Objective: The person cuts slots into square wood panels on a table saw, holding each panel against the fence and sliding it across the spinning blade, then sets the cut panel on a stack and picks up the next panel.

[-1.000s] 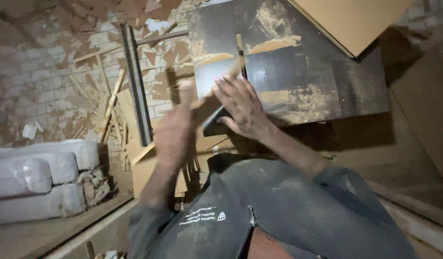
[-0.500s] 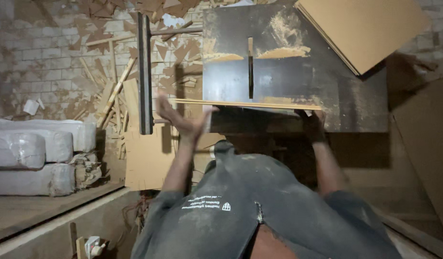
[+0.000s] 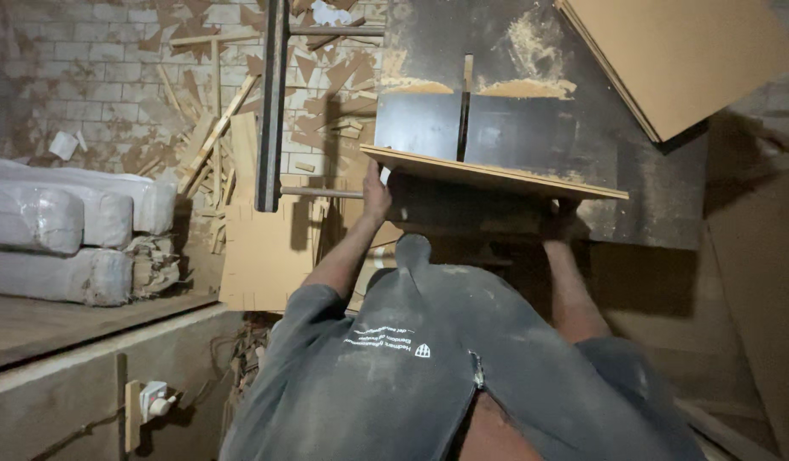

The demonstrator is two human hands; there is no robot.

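Dark laminated board (image 3: 497,137), flat rectangular panel with a raw particleboard edge showing pale tan along its near side, lies on the saw worktop (image 3: 659,171). Left hand (image 3: 376,189) is at the panel's left near corner, fingers wrapped on the edge, grasping it. Right hand (image 3: 561,220) sits under the panel's near edge in shadow; cannot tell whether its fingers are clenched or released. A thin saw blade (image 3: 465,111) stands upright in a slot, at the middle of the panel. Loose piles of sawdust (image 3: 527,87), powdery and light brown, lie just beyond the panel on the dark scuffed worktop.

Top right: large plain brown fibreboard sheet (image 3: 676,51), smooth, tilted, its corner overhanging the worktop. Left of the worktop, a dark metal rail (image 3: 271,102) runs upright. Beyond it, splintered wood offcuts (image 3: 215,128) are scattered over the pale brick floor (image 3: 96,77). Far left: stacked bundles in clear plastic wrap (image 3: 61,230), whitish and wrinkled, on a wooden ledge (image 3: 70,324). A white socket with a plug (image 3: 155,399) is on the ledge's front. The person's dusty grey shirt (image 3: 412,376) carries a small white printed label at the chest.
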